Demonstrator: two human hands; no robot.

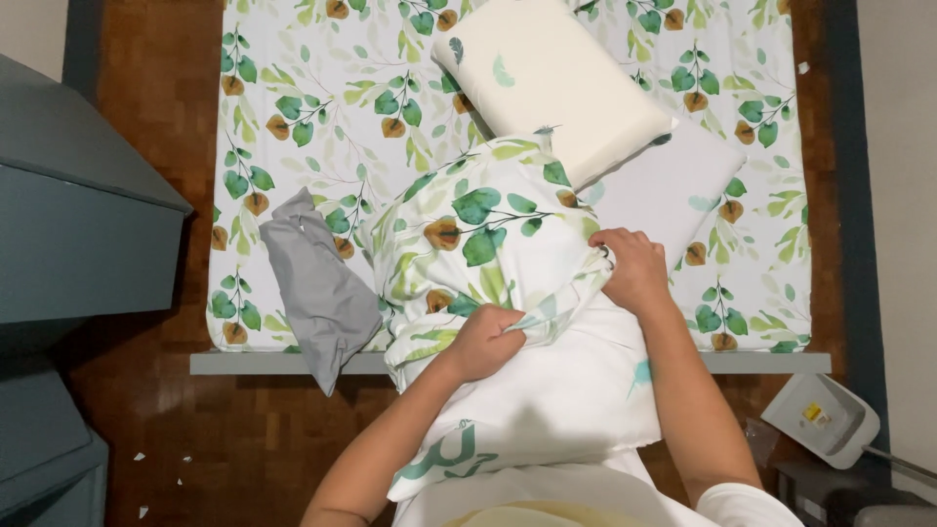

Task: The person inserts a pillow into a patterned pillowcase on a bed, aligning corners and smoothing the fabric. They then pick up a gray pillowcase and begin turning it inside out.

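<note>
Here both hands, left hand and right hand, grip the leafy pillowcase hem over the white pillow.

White device's small yellow label, lower right

Both hands, left and right, clenched, forearms extended forward.

A: The white pillow is running under the leaf-print pillowcase; its far end is staying hidden.

B: The left hand is burying its fingertips in folds. The bed's far end is being cropped.
</note>
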